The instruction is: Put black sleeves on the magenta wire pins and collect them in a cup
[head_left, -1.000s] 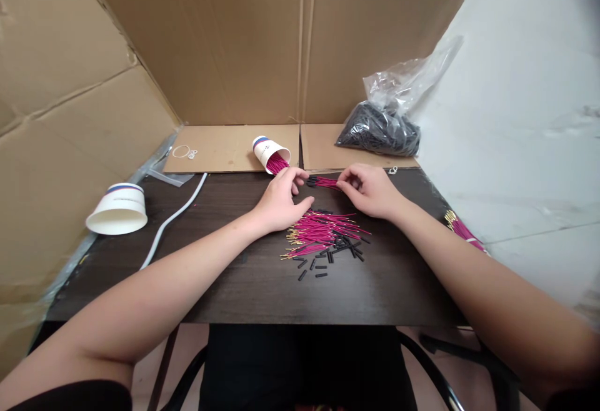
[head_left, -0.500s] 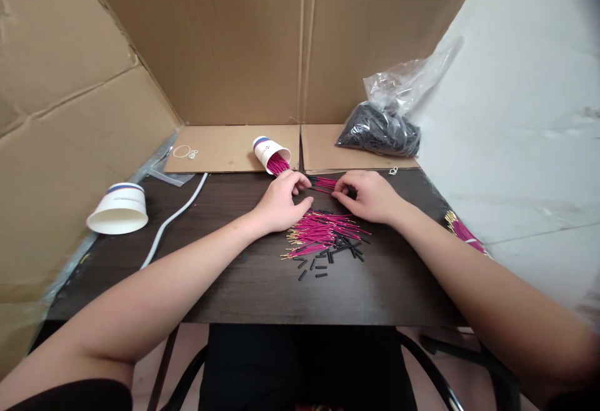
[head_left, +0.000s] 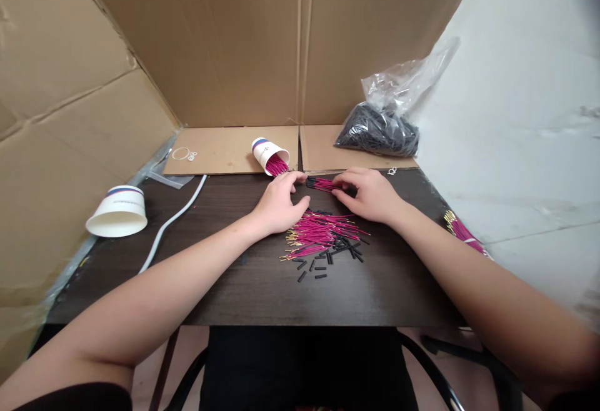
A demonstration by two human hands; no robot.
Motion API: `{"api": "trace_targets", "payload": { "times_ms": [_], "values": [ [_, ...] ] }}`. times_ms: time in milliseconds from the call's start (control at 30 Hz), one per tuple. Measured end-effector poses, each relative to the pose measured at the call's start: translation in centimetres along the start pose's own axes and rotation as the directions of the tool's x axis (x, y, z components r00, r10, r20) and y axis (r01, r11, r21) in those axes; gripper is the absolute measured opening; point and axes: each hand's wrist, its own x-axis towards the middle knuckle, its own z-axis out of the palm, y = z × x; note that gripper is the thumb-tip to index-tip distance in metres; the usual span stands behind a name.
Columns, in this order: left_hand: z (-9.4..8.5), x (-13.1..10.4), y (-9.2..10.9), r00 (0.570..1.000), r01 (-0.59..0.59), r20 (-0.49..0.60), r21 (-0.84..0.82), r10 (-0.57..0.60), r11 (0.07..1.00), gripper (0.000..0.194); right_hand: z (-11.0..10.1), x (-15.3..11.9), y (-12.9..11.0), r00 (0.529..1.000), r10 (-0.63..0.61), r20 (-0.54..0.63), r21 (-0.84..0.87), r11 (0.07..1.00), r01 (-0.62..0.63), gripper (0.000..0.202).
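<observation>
My left hand rests at the tabletop with thumb and fingers curved and apart, nothing visible between them. Just right of its fingertips lies a small bundle of magenta wires with black sleeves on the left ends. My right hand has its thumb and fingers closed around the right end of that bundle; the wire tips there are hidden. Nearer to me lies a loose pile of magenta wires with gold-coloured metal ends. Short black sleeves are scattered along the pile's front and right side.
Behind my left hand a paper cup lies tipped, magenta wires inside. Another paper cup and a white cable are at left. A plastic bag of black pieces sits back right. A banded wire bundle lies at the right edge.
The black-sleeved ends of the small bundle show more clearly, a little apart from my left fingertips. Both hands have barely moved, and the view has shifted slightly.
</observation>
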Motion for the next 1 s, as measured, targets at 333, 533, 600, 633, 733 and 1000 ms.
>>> {"api": "trace_targets", "payload": {
  "times_ms": [333, 533, 600, 633, 733, 1000],
  "values": [
    [-0.16, 0.00, 0.07, 0.997, 0.008, 0.078, 0.049, -0.012, 0.999, 0.063, 0.14, -0.02, -0.25, 0.999, 0.008, 0.036, 0.001, 1.000, -0.008, 0.026],
    [-0.16, -0.02, 0.13, 0.997, -0.003, 0.081, 0.056, -0.001, 0.998, 0.063, 0.12, -0.04, -0.38, 0.999, 0.025, 0.038, -0.002, 1.000, -0.025, 0.025],
    [-0.17, -0.03, 0.18, 0.996, -0.003, 0.086, 0.058, -0.002, 0.998, 0.063, 0.09, -0.04, -0.43, 0.999, 0.031, 0.040, -0.002, 1.000, -0.031, 0.025],
    [-0.19, -0.03, 0.20, 0.996, -0.001, 0.087, 0.057, -0.004, 0.998, 0.064, 0.07, -0.03, -0.47, 0.999, 0.032, 0.043, 0.000, 0.999, -0.032, 0.025],
    [-0.24, -0.01, 0.25, 0.996, 0.007, 0.090, 0.055, -0.012, 0.998, 0.063, -0.02, 0.01, -0.56, 0.998, 0.029, 0.049, -0.002, 1.000, -0.029, 0.026],
    [-0.16, 0.03, 0.17, 0.998, -0.009, 0.067, 0.036, 0.007, 0.999, 0.056, 0.28, 0.02, -0.40, 0.999, 0.020, 0.036, -0.021, 1.000, -0.019, 0.024]
  ]
}}
